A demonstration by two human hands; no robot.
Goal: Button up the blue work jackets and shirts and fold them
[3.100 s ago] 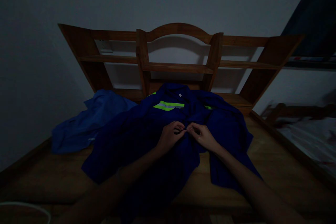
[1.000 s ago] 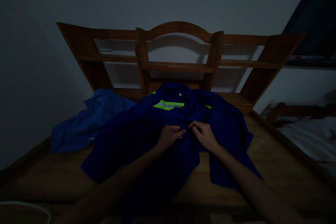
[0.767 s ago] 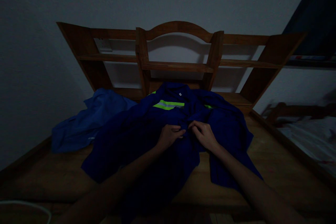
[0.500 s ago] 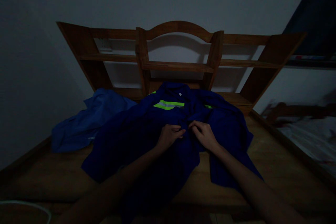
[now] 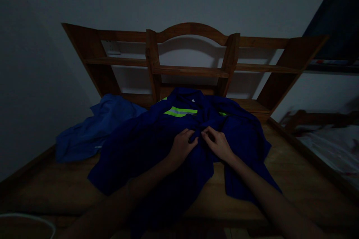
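A dark blue work jacket with yellow-green and grey reflective strips is spread over the table, its collar toward the shelf. At the middle of its front, my left hand rests against the cloth, thumb and fingers apart. Close beside it on the right, my right hand pinches the jacket's front edge between thumb and fingertips. Any button or fastener there is too dark to make out. A small white label shows inside the collar.
A lighter blue garment lies crumpled at the left, partly under the jacket. Behind stands a wooden shelf unit against the wall. The wooden table has a raised right edge. A pale cord or hoop shows at the lower left.
My left thumb and fingers have spread apart from a closer pinch. The right hand stays at the jacket's front edge with a slight shift of its fingers.
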